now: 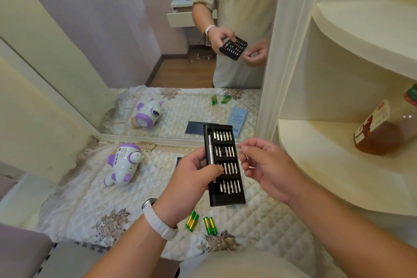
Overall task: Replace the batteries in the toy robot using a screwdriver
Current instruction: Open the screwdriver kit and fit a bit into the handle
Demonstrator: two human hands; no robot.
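My left hand (191, 176) grips a black bit case (226, 197) from its left side, thumb lying across the rows of silver bits. A slim silver screwdriver handle (211, 153) lies in the case's left slot. My right hand (267, 165) hovers just right of the case with fingers curled and thumb and forefinger close together; whether they pinch a bit is unclear. The white and purple toy robot (123, 163) lies on its side on the quilted cloth (90, 205), well left of my hands. Two pairs of green batteries (192, 221) (209, 225) lie on the cloth below the case.
A mirror (135, 52) stands right behind the cloth and reflects the scene. A dark flat lid (178, 161) peeks out behind my left hand. At the right, cream shelves (338, 142) hold a jar of amber liquid (383, 128).
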